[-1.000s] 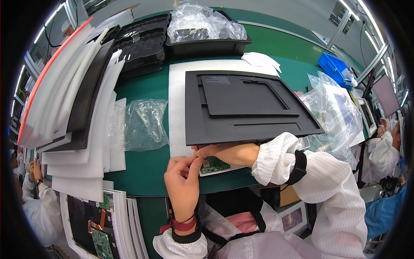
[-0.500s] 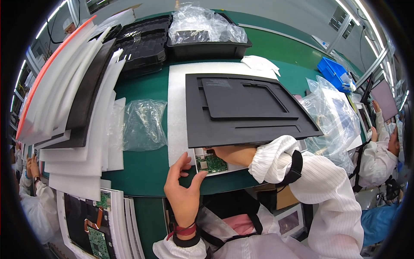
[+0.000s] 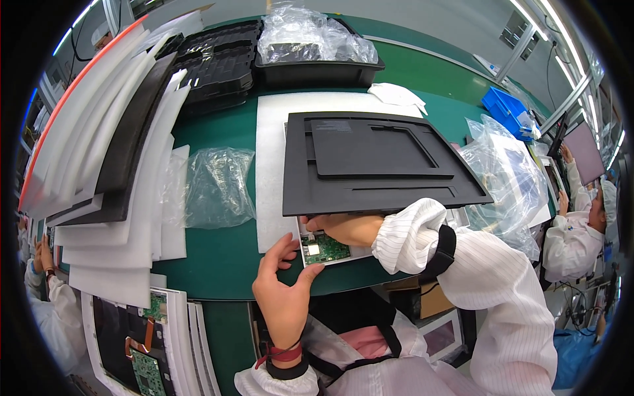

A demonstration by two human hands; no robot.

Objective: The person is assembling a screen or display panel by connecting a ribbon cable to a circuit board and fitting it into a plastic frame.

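Observation:
A black back cover (image 3: 389, 148) lies tilted over a white frame (image 3: 330, 265) and hides most of it. At the frame's near left corner a green circuit board (image 3: 333, 250) shows. My right hand (image 3: 353, 229) reaches in beneath the cover's near edge, above the board. Its fingers are bent together by the board's left end; whatever they pinch is hidden. Around the frame's near left corner is my left hand (image 3: 284, 280), thumb at the near edge and fingers at the left side, spread apart with a gap between. A white foam sheet (image 3: 269, 165) lies underneath.
Foam sheets (image 3: 109, 138) stand stacked at left, above several white framed panels (image 3: 181, 343). A clear plastic bag (image 3: 219, 188) lies beside them. Black trays (image 3: 317, 76) stand at the back. More plastic wrap (image 3: 502, 185) and a blue bin (image 3: 508, 109) are at right. Co-workers sit at both sides.
My right hand has shifted slightly left beneath the cover, and its fingertips now show. The cover's near edge sits slightly higher in view. My left hand stays at the corner.

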